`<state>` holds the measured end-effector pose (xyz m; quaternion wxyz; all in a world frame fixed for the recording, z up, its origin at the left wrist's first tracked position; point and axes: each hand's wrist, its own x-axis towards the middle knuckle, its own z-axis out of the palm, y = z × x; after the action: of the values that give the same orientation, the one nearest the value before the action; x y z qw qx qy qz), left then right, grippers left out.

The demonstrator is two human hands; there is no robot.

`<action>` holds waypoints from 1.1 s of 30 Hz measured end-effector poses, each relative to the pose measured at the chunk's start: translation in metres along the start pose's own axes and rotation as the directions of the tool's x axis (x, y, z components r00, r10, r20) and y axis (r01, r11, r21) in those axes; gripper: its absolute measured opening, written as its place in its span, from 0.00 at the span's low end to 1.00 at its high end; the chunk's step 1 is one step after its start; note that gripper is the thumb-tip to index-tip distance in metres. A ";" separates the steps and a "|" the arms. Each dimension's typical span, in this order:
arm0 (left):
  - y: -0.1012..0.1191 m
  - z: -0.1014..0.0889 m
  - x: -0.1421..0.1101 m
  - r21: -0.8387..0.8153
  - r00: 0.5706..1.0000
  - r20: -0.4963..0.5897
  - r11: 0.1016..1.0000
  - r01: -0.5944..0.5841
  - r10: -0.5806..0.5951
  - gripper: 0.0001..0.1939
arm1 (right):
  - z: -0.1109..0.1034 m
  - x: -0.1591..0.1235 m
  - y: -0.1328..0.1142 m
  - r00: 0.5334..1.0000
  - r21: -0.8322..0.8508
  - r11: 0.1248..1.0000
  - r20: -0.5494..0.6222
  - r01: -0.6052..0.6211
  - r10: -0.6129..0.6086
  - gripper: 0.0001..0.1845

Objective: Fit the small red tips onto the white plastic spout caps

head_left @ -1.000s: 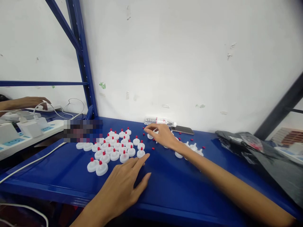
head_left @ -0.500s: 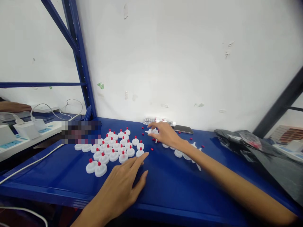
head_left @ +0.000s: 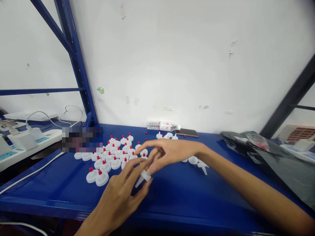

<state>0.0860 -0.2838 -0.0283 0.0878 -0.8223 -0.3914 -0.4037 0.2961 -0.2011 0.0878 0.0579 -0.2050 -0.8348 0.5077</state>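
Note:
Between my two hands is a white nozzle cap (head_left: 145,175), tilted, its thin spout pointing down and left. The thumb and bent fingers of my right hand (head_left: 169,155) pinch its upper side. My left hand (head_left: 123,188) closes on the same cap from below, thumb on one side and fingers on the other. I see no red tip on its spout. Left of my hands stand several white caps with red tips (head_left: 101,178), upright in a close group. Beyond my right wrist lie loose white caps (head_left: 193,160), partly hidden by the arm.
A clear plastic bottle (head_left: 163,126) lies against the wall, with a dark phone (head_left: 187,132) beside it. Black plastic bags (head_left: 265,164) cover the table's right side. Power strips with plugs (head_left: 49,139) and a white cable (head_left: 31,172) are at the left. Small red tips (head_left: 184,136) lie scattered.
My right hand has come back from the loose caps toward me, bringing a white nozzle cap to my left hand. My left hand's fingers have closed on it. The view has shifted slightly.

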 end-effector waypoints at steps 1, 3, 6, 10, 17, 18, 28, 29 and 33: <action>0.000 0.000 0.000 0.016 1.000 -0.017 1.000 0.004 -0.004 0.22 | -0.005 -0.001 0.003 0.999 -0.056 0.998 -0.036 0.002 -0.004 0.24; 0.001 0.001 0.000 0.025 1.000 -0.019 0.999 0.020 -0.019 0.24 | -0.016 -0.002 0.012 0.984 -0.254 0.966 -0.178 -0.039 -0.007 0.14; 0.001 0.003 0.001 0.000 0.995 0.021 0.995 0.101 -0.101 0.25 | -0.023 0.003 0.034 0.898 -0.559 0.782 -0.439 -0.275 0.002 0.08; 0.000 0.003 0.002 0.002 0.979 0.067 0.981 0.193 -0.193 0.15 | -0.019 0.015 0.063 0.871 -0.660 0.629 -0.488 -0.411 0.056 0.10; -0.003 0.005 0.004 0.091 0.982 0.116 0.986 0.139 -0.150 0.13 | -0.015 0.020 0.075 0.886 -0.607 0.707 -0.461 -0.362 0.057 0.03; -0.004 0.006 0.004 0.093 0.979 0.126 0.984 0.150 -0.161 0.12 | -0.016 0.018 0.072 0.890 -0.602 0.720 -0.453 -0.344 0.046 0.03; -0.004 0.005 0.003 0.071 0.957 0.166 0.970 0.231 -0.239 0.10 | -0.006 0.006 0.020 0.905 -0.294 0.954 -0.388 0.054 -0.171 0.11; -0.004 0.005 0.004 0.065 0.954 0.171 0.969 0.237 -0.245 0.09 | -0.002 0.007 0.019 0.917 -0.265 0.959 -0.350 0.099 -0.191 0.10; -0.004 0.004 0.004 0.049 0.944 0.201 0.965 0.257 -0.261 0.08 | 0.009 0.010 0.020 0.933 -0.174 0.971 -0.289 0.167 -0.212 0.08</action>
<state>0.0870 -0.2774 -0.0289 0.0022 -0.8000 -0.5075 -0.3201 0.2898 -0.1967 0.0652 0.2199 -0.2032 -0.8666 0.3993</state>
